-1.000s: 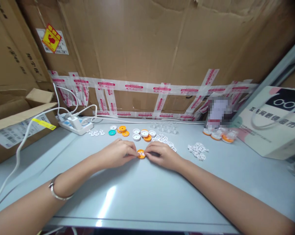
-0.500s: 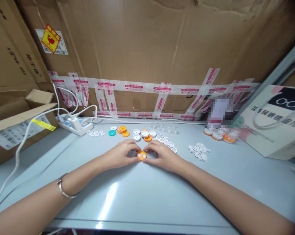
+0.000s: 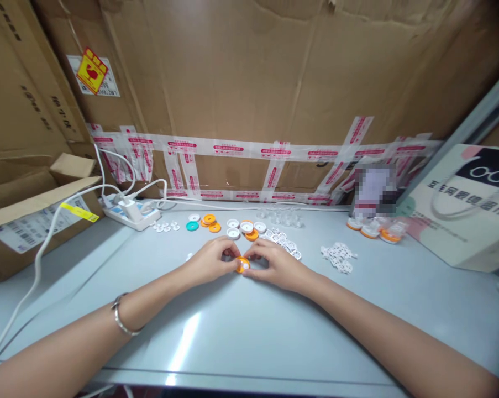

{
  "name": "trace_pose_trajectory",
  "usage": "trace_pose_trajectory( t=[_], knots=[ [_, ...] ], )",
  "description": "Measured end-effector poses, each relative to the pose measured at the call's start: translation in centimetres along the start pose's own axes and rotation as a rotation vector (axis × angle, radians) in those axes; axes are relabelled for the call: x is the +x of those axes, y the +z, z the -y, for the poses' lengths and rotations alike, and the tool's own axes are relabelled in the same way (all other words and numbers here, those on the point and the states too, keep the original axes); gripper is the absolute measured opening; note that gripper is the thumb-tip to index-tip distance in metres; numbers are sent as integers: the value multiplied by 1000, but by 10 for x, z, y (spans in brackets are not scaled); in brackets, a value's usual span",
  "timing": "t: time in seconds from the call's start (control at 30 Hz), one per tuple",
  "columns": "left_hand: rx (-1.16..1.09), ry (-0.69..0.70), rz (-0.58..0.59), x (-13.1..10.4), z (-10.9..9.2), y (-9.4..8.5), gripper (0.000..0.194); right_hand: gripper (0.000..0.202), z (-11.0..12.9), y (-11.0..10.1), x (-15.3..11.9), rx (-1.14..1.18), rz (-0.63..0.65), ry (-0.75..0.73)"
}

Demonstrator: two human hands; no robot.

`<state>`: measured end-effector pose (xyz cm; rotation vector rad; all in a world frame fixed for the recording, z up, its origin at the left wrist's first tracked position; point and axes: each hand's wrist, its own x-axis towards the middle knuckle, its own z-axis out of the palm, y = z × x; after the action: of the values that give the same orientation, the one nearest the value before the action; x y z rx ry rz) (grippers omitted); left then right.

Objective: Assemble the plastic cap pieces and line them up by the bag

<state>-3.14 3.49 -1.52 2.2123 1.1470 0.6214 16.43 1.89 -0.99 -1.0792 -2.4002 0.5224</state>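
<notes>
A round orange plastic cap (image 3: 243,266) with small white pieces inside sits between my two hands at the middle of the grey table. My right hand (image 3: 274,264) grips its right side between thumb and fingers. On the left side, my left hand (image 3: 211,260) has its thumb over the cap's rim and its fingertips at the far edge. Part of the cap's inside is hidden by that thumb. Just beyond lie white round caps (image 3: 233,233), an orange cap (image 3: 252,235) and a pile of white wheel-like discs (image 3: 289,246).
Farther left are orange rings (image 3: 215,227), a teal ring (image 3: 192,226), small white parts (image 3: 165,226) and a power strip (image 3: 137,216). Clear plastic pieces (image 3: 288,217) stand at the back. To the right lie white openwork pieces (image 3: 339,257), orange-based assemblies (image 3: 390,235) and a paper bag (image 3: 460,221).
My left thumb has shifted from the cap's near-left edge to over its rim, covering more of the inside. My right hand keeps its hold. The view has shifted slightly.
</notes>
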Motion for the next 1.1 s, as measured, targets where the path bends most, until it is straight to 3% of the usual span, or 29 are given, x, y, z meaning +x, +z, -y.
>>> trace_pose_trajectory(
  t=[0.13,0.37,0.5,0.8,0.9,1.0,1.1],
  knots=[
    [11,9,-27,-1,-1,-7,18,28,-4,-5,0,41,-59,35],
    [134,25,-104,-1,1,-18,19,17,-27,-15,12,-120,-271,63],
    [153,33,-111,-1,2,-20,18,21,-32,-13,27,-144,-273,66],
    [97,82,-219,-4,-1,-28,19,8,-27,-13,52,107,-284,190],
    [-42,31,-225,-4,-6,-31,24,19,-16,-23,44,365,-173,251],
    [-275,-27,-183,-4,-10,-30,33,27,-2,-32,32,768,61,316],
    [-460,-34,-55,-6,-14,-28,36,26,9,-37,23,818,225,301]
  ],
)
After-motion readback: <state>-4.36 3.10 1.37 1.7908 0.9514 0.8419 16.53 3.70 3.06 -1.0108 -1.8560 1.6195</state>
